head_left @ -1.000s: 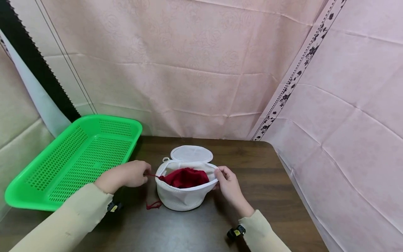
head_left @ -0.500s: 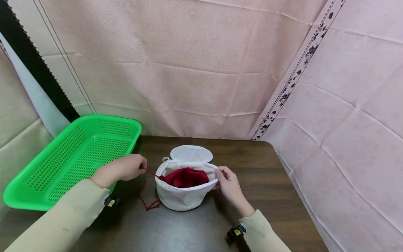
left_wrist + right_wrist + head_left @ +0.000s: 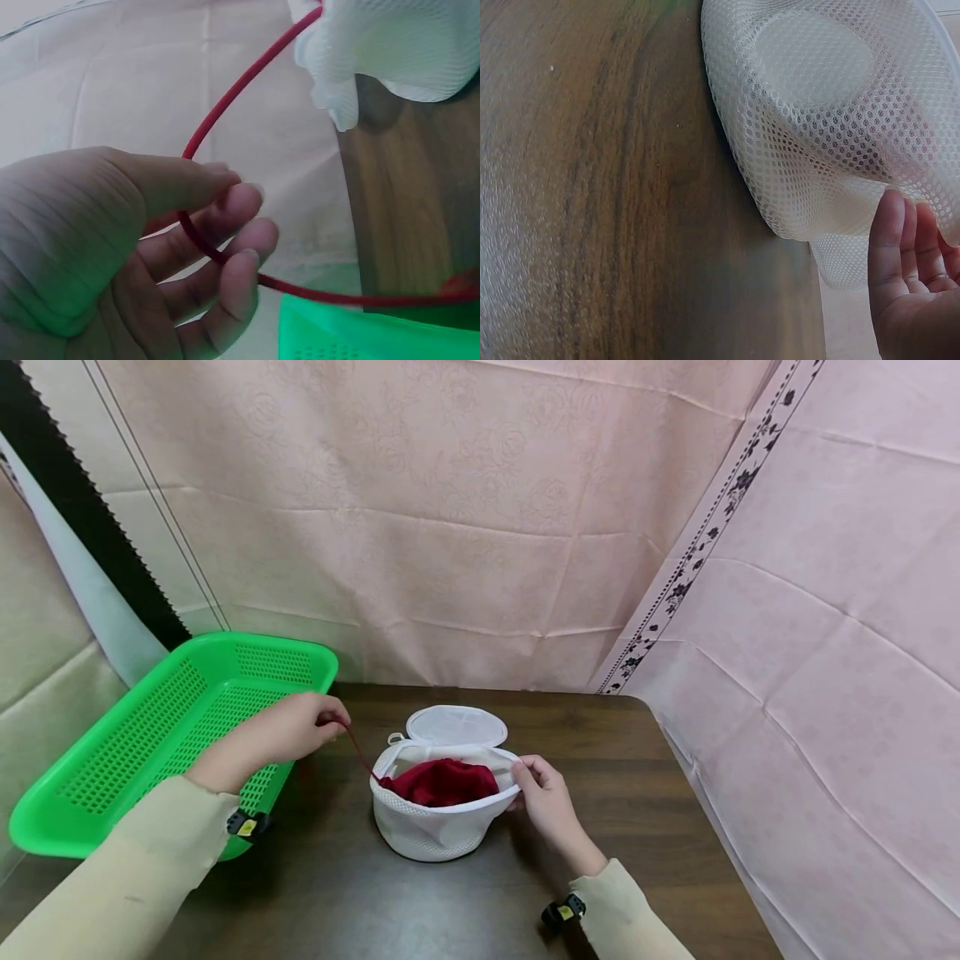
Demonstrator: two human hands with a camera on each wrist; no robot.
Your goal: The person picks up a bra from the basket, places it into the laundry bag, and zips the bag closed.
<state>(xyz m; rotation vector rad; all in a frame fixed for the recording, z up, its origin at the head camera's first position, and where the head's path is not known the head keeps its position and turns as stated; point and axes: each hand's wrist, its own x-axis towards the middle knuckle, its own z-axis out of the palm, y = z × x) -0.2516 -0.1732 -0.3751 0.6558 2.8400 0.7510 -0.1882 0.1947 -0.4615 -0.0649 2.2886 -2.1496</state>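
Note:
A white mesh laundry bag (image 3: 427, 835) stands on the table with its round lid (image 3: 456, 727) folded back. Inside lies a bunched dark red cloth (image 3: 442, 783), its lower part hidden by the bag's wall. My left hand (image 3: 303, 727) pinches a red cord (image 3: 247, 79) between thumb and fingers, left of the bag and over the green basket's edge. From the hand the cord runs to the cloth at the rim. At the bag's right side, my right hand (image 3: 543, 797) grips the rim, thumb on top. In the right wrist view its fingers (image 3: 889, 232) lie against the mesh.
A green plastic basket (image 3: 90, 752) with slotted walls sits on the left of the dark wooden table (image 3: 600, 760). Patterned pale cloth (image 3: 450, 527) hangs behind the table and along its sides.
My left hand has moved left and up, away from the bag, drawing the cord with it. The cord's loose end has left the tabletop beside the bag. My right hand stays put.

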